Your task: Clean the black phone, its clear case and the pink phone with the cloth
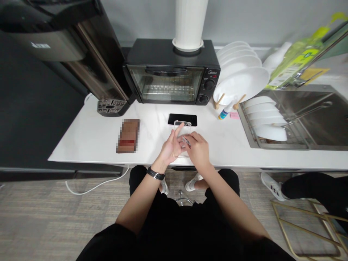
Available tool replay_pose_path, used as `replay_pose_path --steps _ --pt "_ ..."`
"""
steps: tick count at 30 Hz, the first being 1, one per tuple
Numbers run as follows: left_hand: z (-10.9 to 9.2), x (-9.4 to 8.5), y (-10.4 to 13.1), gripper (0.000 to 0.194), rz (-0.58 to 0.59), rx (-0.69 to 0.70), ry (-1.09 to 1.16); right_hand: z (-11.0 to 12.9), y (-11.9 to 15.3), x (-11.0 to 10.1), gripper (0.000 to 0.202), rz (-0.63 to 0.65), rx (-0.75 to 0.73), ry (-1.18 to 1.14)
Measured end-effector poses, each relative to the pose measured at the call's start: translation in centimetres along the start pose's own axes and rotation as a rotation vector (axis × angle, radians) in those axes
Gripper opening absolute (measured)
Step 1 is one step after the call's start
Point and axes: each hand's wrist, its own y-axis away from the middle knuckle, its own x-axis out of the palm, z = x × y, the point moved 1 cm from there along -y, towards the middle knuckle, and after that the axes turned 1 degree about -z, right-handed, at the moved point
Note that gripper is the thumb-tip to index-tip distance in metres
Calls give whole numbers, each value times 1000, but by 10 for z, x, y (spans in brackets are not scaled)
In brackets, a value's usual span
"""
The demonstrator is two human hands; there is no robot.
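My left hand point(172, 146) is palm up over the front of the white counter, its index finger stretched forward and the fingers apart. Close against its fingers, my right hand point(199, 150) is closed in a pinch on a small silvery metal piece point(186, 141); its exact kind is too small to make out. Just beyond the hands lies a black phone point(182, 119), flat on the counter. A clear outline that looks like a transparent phone case point(187, 123) shows at the phone's near edge and partly under my hands.
A blurred brown item point(128, 136) lies left on the counter point(152, 141). Behind stand a drinks machine point(111, 105) and a toaster oven point(171, 85) bearing a white container point(190, 23). To the right are plates point(239, 78), a small glue-like bottle point(225, 112) and a sink point(326, 127) with bowls point(268, 119).
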Motion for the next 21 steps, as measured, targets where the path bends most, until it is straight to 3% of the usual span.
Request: replay_pose_path --steps 5,10,14,18,21 --pt "0 3 -2 55 -81 -51 20 -3 -42 13 24 -121 73 -4" --pt "2 6 -7 50 -194 -39 110 11 -51 22 28 -136 43 -170" --pt "2 0 -6 51 -167 -7 177 21 -29 20 24 -66 18 -255" --pt "0 -6 -2 57 -25 -28 60 25 15 10 23 32 -48 -280" --pt "-1 -4 0 67 -13 -6 5 22 41 -1 23 78 -97 -245"
